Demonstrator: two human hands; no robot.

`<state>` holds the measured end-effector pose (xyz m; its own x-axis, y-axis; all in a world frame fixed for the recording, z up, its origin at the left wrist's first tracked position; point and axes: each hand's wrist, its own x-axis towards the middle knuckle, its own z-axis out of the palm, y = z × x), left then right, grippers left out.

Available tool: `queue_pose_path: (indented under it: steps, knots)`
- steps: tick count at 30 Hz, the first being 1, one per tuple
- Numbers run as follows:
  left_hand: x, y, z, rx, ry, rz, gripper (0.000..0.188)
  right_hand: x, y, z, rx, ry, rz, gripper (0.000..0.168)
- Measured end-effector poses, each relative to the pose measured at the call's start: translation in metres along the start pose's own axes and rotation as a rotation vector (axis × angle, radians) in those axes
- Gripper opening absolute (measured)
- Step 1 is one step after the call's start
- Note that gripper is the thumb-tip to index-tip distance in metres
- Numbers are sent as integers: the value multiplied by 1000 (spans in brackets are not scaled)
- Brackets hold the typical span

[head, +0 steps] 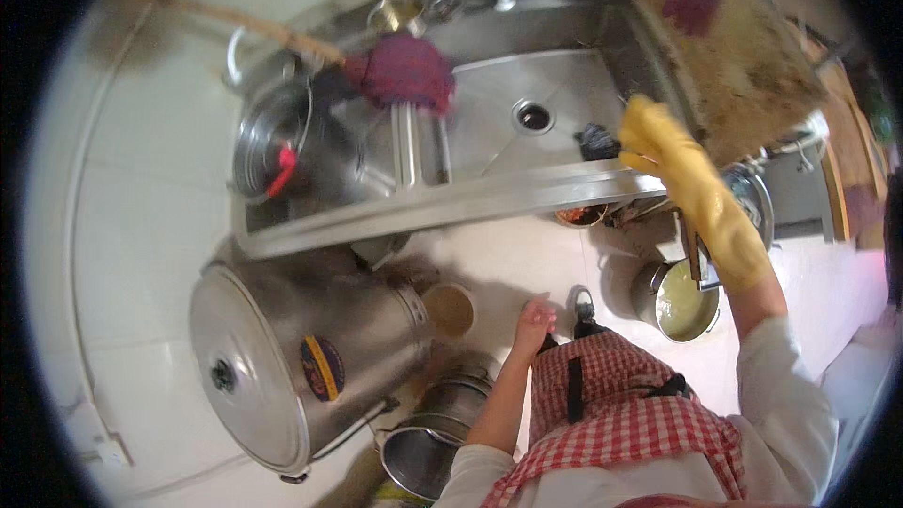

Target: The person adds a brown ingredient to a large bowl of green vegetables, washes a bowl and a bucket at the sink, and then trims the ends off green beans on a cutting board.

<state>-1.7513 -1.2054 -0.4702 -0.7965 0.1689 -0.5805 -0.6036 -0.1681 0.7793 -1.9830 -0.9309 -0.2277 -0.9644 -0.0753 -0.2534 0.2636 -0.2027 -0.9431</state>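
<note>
My left hand (pixel 536 324) is bare and hangs low beside my checked apron (pixel 607 395); nothing shows in it, and the fingers are loosely apart. A yellow rubber glove (pixel 705 197) covers my right hand (pixel 652 134), which is raised over the right end of the steel double sink (pixel 451 206). Just left of the gloved fingers lies a crumpled black thing (pixel 598 141), perhaps a scrubber or a bag. Whether they touch is unclear, and the fingers are blurred. A dark red cloth (pixel 409 72) lies over the divider between the basins, against a wooden stick (pixel 261 25).
A tall lidded steel pot (pixel 353 324) stands left below the sink, near smaller pots (pixel 423 448). On the floor at right is a pot of cloudy liquid (pixel 684 303). A worn board (pixel 748 77) adjoins the sink's right end. The left basin holds a steel pot (pixel 264 134).
</note>
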Motion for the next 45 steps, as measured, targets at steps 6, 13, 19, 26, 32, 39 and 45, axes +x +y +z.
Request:
queue_pose_path:
  steps: [6,13,19,26,32,39,45]
  knots:
    - [32,132,49,174,-109,393,35,-39,-35,-11,630,-243,126,75]
    - [34,274,183,454,-457,503,55,-127,-42,-50,-98,-363,64,52]
    - [55,247,211,1151,-507,749,15,-147,19,-81,94,-325,86,57]
    - [73,264,238,1420,-528,1276,4,-170,42,-66,79,-216,-285,64]
    - [67,276,252,1676,-592,1163,22,-182,28,-40,-105,-69,-577,65]
    - [35,260,248,1473,-1185,1534,58,-134,109,-54,-226,238,-674,26]
    - [67,239,255,1479,-1271,1773,7,-175,110,-32,202,297,-341,40]
